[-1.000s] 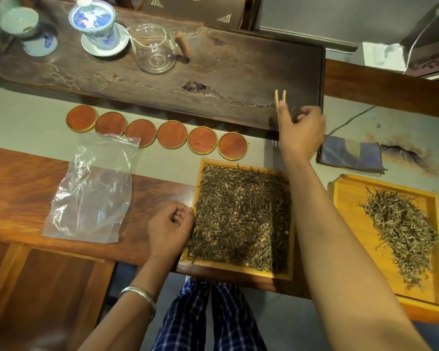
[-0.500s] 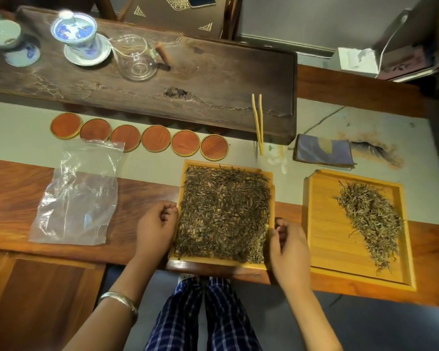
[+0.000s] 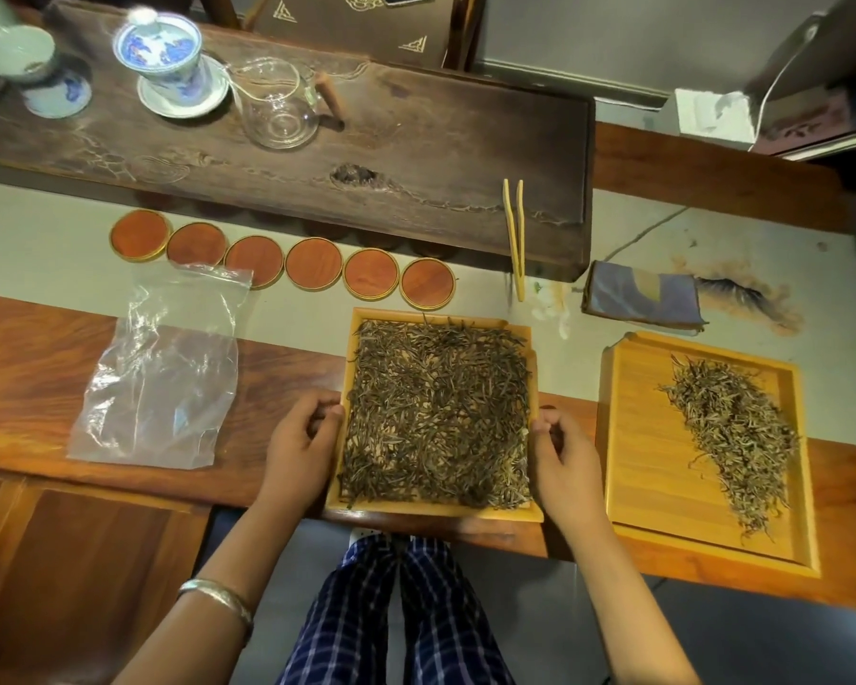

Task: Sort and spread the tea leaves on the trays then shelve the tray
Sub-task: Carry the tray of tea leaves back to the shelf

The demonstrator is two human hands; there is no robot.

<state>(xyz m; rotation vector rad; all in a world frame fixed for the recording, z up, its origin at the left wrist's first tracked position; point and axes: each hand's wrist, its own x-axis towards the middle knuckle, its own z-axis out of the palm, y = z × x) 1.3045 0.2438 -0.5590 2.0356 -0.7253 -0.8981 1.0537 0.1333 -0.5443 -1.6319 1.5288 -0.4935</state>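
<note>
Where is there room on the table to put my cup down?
Free: dark tea board between glass pitcher and tweezers; pale table left of the coasters. Crowded: near edge, where plastic bag and both trays lie.

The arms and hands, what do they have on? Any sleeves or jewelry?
Both arms are bare, with no sleeves showing. The left hand has a shiny silver bangle around its wrist. The right hand wears nothing; no rings or gloves show on either.
</note>
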